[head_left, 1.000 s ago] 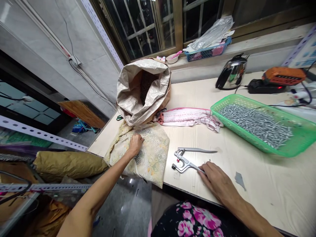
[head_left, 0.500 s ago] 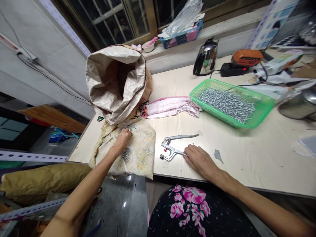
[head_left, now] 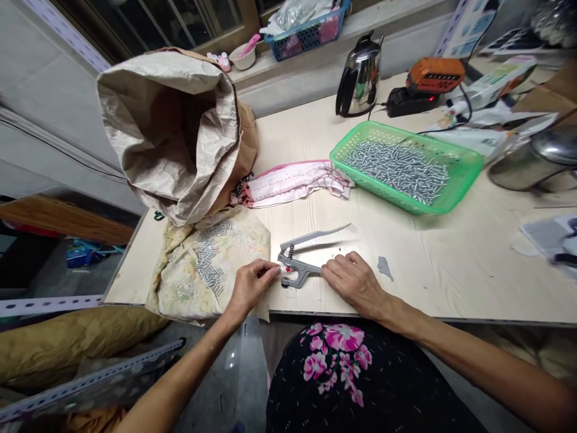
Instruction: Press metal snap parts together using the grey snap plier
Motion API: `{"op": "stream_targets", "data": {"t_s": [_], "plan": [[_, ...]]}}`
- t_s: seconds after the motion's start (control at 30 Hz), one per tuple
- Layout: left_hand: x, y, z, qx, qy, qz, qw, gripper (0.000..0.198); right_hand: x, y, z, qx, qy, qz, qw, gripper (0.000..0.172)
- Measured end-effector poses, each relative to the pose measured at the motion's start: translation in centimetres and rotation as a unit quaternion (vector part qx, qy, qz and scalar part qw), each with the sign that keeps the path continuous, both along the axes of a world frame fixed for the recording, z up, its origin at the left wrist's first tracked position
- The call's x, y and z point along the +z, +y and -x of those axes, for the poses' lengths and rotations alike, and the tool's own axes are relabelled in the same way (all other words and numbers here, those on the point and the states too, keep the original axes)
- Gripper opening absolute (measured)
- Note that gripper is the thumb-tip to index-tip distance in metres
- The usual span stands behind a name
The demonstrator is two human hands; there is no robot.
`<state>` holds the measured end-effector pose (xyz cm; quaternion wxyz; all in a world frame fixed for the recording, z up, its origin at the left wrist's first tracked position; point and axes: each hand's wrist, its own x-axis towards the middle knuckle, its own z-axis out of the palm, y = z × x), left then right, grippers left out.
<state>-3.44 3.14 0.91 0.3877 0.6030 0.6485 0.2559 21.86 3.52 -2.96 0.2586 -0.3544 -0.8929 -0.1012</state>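
Note:
My right hand (head_left: 354,282) is closed round the lower handle of the grey snap pliers (head_left: 301,273). Their upper handle stands apart from the lower one, and a spring and a small red part show near the jaws. Just left of the jaws, my left hand (head_left: 252,287) is closed in a pinch, fingertips together; whatever it holds is too small to make out. Behind that hand, small silver metal pins (head_left: 210,258) lie in a loose heap on a yellowish floral cloth (head_left: 180,276). More such pins fill much of a green plastic basket (head_left: 466,174).
A large open paper sack (head_left: 225,174) stands at the left rear. Beside it lies a pink-white cloth (head_left: 297,183). Farther back are a steel kettle (head_left: 360,78) and an orange battery (head_left: 435,75) on a charger. A grey scrap (head_left: 384,267) lies right of the pliers.
My left hand has moved right, from the pins on the floral cloth to beside the plier jaws. My right hand keeps hold of the lower handle. The camera view has shifted right.

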Motion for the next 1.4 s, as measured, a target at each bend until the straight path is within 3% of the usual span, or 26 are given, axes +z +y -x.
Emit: {"op": "stream_targets", "data": {"t_s": [0.1, 0.27, 0.6, 1.0, 1.17, 1.27, 1.3, 1.4], "plan": [[-1.1, -0.7, -0.9, 0.014, 0.001, -0.017, 1.000, 0.025, 0.4, 0.0, -0.1, 0.005, -0.005, -0.014, 1.000, 0.029], [-1.9, -0.7, -1.0, 0.006, 0.029, -0.017, 0.999, 0.025, 0.5, 0.2, -0.2, -0.002, -0.039, 0.043, 0.998, 0.034], [-1.9, 0.1, -1.1, -0.029, 0.074, 0.032, 0.996, 0.028, -0.3, 0.7, -0.2, -0.008, -0.020, 0.060, 0.998, 0.033], [-1.3, 2.0, -0.5, -0.102, 0.071, 0.211, 0.970, 0.038, -1.1, 1.0, -0.1, -0.004, 0.004, 0.107, 0.994, 0.027], [-1.3, 2.2, -0.7, -0.089, 0.053, 0.229, 0.968, 0.038, -0.9, 1.0, -0.2, -0.004, -0.007, 0.143, 0.990, 0.025], [-1.3, 2.1, -0.8, -0.073, 0.050, 0.230, 0.969, 0.037, -0.5, 1.3, -0.8, -0.003, -0.008, 0.201, 0.980, 0.012], [-1.3, 2.1, -0.8, -0.071, 0.050, 0.231, 0.969, 0.037, -0.3, 1.5, -1.2, -0.005, -0.003, 0.217, 0.976, 0.019], [-1.2, 2.0, -0.9, -0.068, 0.051, 0.237, 0.968, 0.037, -0.2, 2.7, -2.3, -0.019, 0.003, 0.240, 0.971, 0.073]]}}
